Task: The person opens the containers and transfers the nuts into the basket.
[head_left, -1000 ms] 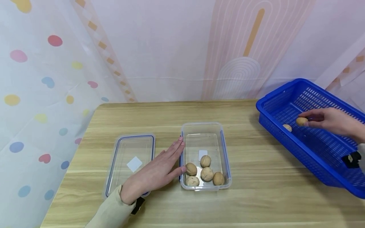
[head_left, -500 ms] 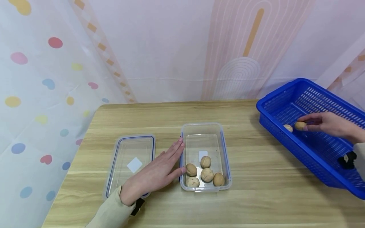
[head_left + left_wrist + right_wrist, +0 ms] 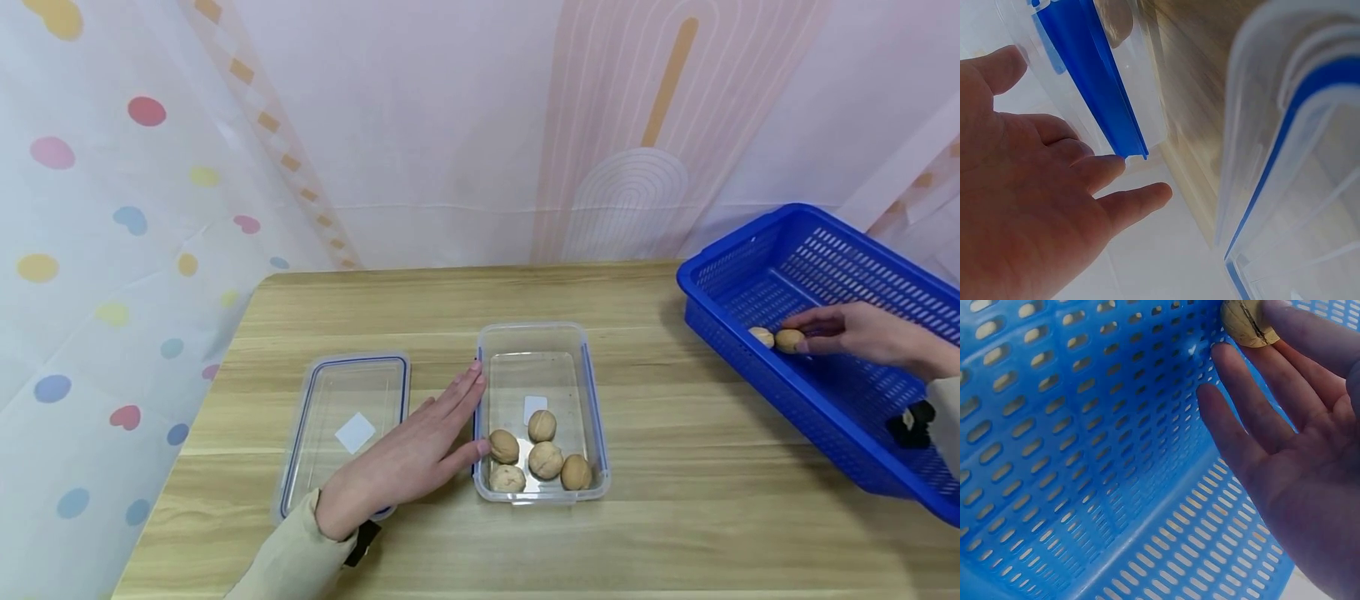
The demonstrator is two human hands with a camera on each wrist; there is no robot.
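Observation:
My right hand [image 3: 866, 337] is inside the blue basket [image 3: 780, 387], pinching a walnut [image 3: 789, 341] between thumb and fingers. Right beside it in the basket lies a second walnut [image 3: 762, 337]. The right wrist view shows the cracked seam of the pinched walnut [image 3: 1247, 322] near the thumb, the lower fingers stretched out. My left hand [image 3: 408, 458] rests with straight fingers along the left side of a clear plastic box [image 3: 532, 327]. Several walnuts [image 3: 545, 460] lie at the box's near end. In the left wrist view the fingertips are at its blue latch [image 3: 1091, 81].
A clear lid with a blue seal [image 3: 352, 379] lies left of the box, partly under my left forearm in the head view. The wooden table [image 3: 637, 533] ends at a patterned curtain [image 3: 450, 125] behind. The basket stands at the right, its wall rising around my right hand.
My right hand has moved down and slightly left in the basket, bringing its walnut close to the other one. My left hand, the box and the lid stay where they were.

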